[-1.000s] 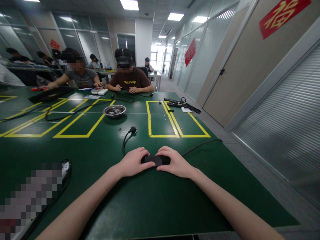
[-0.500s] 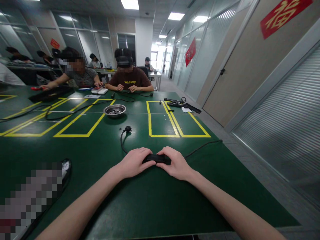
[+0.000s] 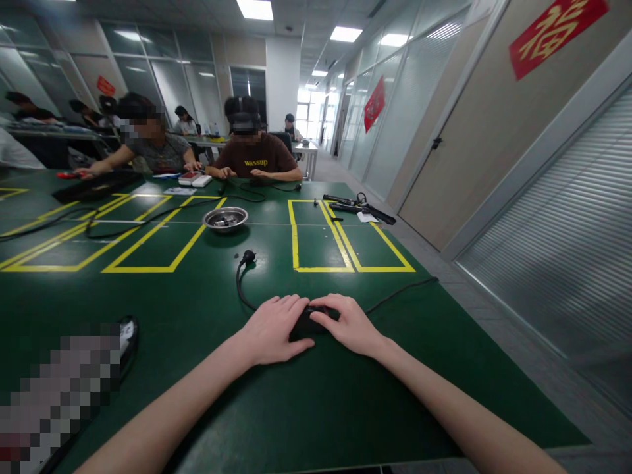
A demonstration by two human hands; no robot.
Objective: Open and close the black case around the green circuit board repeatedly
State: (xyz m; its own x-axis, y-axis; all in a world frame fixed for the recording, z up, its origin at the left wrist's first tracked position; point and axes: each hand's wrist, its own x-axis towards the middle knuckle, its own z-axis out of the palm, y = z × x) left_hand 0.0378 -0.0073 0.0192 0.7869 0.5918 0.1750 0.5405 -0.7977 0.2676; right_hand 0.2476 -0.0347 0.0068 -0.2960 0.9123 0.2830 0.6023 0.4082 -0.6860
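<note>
Both of my hands close around a small black box-shaped device that rests on the green table. My left hand wraps its left end, fingers curled over the top. My right hand covers its right end. A black cable runs from the device in a curve to a plug lying further out on the table. Another cable leads off to the right toward the table edge.
A metal bowl with small parts stands mid-table among yellow tape rectangles. Black tools lie at the far right. Two people sit working at the far side. A dark object lies at my near left. The table edge runs along the right.
My hands have drawn the device slightly nearer and turned it, so less of it shows now. The plug and its cable have shifted left on the table.
</note>
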